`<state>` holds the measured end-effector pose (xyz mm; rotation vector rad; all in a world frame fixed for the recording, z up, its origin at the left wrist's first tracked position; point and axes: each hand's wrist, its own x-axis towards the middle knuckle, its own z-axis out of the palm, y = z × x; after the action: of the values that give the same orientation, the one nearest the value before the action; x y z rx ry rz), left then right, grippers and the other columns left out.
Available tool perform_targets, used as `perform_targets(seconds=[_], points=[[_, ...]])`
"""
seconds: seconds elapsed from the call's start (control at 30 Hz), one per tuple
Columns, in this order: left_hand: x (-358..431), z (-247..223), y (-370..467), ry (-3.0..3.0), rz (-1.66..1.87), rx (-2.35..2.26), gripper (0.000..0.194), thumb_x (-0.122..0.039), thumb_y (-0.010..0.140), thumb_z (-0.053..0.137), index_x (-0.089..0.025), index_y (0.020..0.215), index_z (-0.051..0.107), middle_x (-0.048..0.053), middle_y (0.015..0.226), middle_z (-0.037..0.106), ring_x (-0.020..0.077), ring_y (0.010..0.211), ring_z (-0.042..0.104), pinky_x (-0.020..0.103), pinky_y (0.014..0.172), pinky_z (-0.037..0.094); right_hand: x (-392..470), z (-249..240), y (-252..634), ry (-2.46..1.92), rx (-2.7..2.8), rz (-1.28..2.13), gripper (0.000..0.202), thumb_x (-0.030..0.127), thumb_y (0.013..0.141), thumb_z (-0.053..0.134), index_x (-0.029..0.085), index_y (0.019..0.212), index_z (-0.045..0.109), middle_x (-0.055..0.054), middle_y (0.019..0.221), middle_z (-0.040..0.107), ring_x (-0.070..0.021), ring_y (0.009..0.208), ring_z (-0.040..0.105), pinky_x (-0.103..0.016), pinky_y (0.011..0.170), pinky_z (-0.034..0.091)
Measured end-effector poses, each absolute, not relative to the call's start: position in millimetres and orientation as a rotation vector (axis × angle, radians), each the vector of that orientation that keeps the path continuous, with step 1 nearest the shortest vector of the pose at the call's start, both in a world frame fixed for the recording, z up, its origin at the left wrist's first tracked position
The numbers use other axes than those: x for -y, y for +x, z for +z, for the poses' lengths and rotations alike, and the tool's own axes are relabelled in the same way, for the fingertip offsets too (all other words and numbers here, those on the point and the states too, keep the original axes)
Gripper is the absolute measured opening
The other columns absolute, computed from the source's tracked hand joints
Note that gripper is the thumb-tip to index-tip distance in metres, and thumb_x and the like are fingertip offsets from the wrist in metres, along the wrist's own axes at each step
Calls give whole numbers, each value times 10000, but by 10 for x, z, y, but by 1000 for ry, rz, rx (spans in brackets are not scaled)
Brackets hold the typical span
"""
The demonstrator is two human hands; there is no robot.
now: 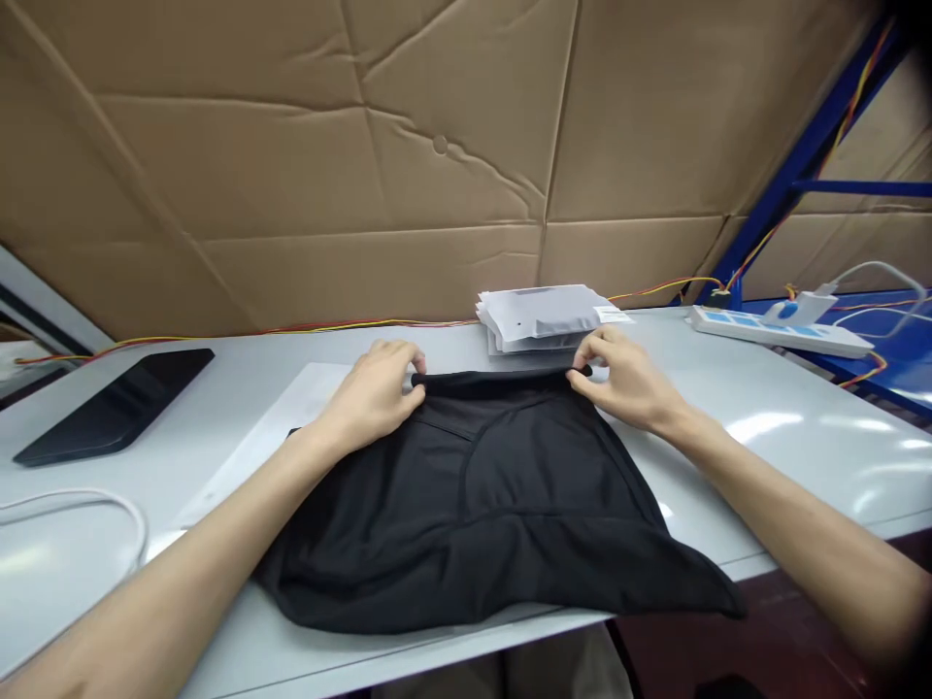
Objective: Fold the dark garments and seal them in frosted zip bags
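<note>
A black stretchy garment (pixel 502 476) with curved seams lies spread over the table, its lower right corner reaching past the front edge. I cannot tell its exact kind. My left hand (pixel 382 388) pinches the left end of its far edge between thumb and fingers. The right end of that same edge is pinched by my right hand (pixel 618 377). Between the two hands the edge runs nearly straight and looks folded over. Part of a clear plastic sheet (pixel 281 408) shows from beneath the garment and my left forearm.
Behind the garment lies a stack of translucent plastic bags (pixel 549 316). A dark tablet-like slab (pixel 116 403) rests at the left, near a white cable (pixel 109 497). A power strip (pixel 782 332) sits at the right by a blue frame (pixel 793 184). Cardboard (pixel 291 175) walls the back.
</note>
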<state>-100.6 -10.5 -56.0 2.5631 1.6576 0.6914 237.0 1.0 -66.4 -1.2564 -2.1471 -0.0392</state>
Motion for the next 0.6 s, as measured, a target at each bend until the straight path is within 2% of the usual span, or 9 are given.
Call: perform_targets(seconds=[0.07, 0.13, 0.23, 0.3, 0.43, 0.6], points=[[159, -475, -1033, 2535, 686, -1596, 137, -201, 766, 514, -221, 900, 535, 79, 1095, 700, 268, 1078, 626, 417, 924, 504, 40, -581, 2402, -1152, 2168, 146, 99, 213, 779, 574, 247, 762, 482, -47, 915, 664, -235, 893, 627, -388, 835, 495], [228, -384, -1048, 2516, 665, -1513, 117, -256, 800, 532, -233, 914, 535, 43, 1051, 716, 239, 1008, 656, 376, 879, 518, 95, -498, 2434, -1109, 2184, 306, 130, 197, 774, 562, 252, 752, 446, -28, 891, 688, -224, 855, 638, -374, 807, 492], [337, -264, -1037, 2471, 595, -1423, 244, -408, 903, 499, -255, 1071, 587, 1, 975, 745, 222, 959, 674, 351, 853, 508, 166, -409, 2464, -1109, 2223, 489, 102, 216, 809, 548, 247, 742, 477, -13, 826, 703, -217, 819, 648, -358, 773, 489], [390, -213, -1007, 2422, 517, -1405, 328, -452, 953, 434, -290, 1181, 606, -28, 886, 758, 212, 913, 681, 334, 820, 495, 194, -387, 2467, -1121, 2270, 570, 131, 246, 854, 526, 236, 724, 536, -11, 782, 714, -212, 805, 653, -348, 765, 484], [423, -192, -942, 2403, 438, -1404, 349, -468, 967, 427, -313, 1134, 691, -48, 803, 759, 206, 898, 680, 321, 832, 476, 189, -417, 2443, -1193, 2355, 551, 328, 345, 939, 486, 224, 666, 622, -11, 729, 716, -193, 743, 645, -324, 726, 466], [393, -245, -910, 2483, 444, -1520, 397, -525, 956, 445, -301, 1112, 733, -10, 877, 756, 229, 969, 655, 350, 877, 470, 104, -503, 2416, -1328, 2326, 295, 359, 419, 951, 490, 231, 687, 646, -13, 738, 729, -197, 723, 650, -323, 716, 459]])
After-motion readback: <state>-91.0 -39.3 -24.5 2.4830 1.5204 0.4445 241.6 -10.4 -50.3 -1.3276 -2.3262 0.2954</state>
